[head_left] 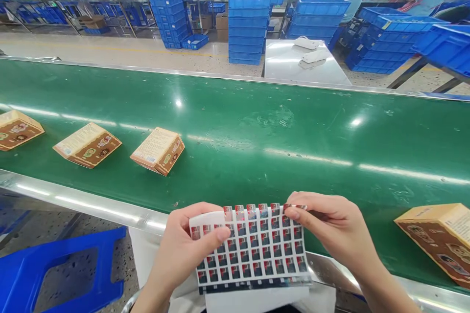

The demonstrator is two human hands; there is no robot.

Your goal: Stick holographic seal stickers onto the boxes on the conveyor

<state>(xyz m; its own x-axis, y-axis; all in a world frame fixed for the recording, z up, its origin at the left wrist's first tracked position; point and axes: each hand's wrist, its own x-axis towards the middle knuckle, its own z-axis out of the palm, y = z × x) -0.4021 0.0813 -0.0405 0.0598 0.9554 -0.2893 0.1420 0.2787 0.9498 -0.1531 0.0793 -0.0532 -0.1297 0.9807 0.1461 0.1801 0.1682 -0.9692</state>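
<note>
While fingers (223, 234) pinch the sticker sheet (253, 254), boxes (158, 150) (brown-sided) line the belt (235, 127).

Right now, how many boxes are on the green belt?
4: the far-left box, the second box and third box to its right, the far-right box. More may lie out of view.

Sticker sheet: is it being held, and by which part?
Yes. The left hand holds the sticker sheet by its left side, thumb on the front. The right hand pinches a sticker at the sheet's top right corner.
</note>
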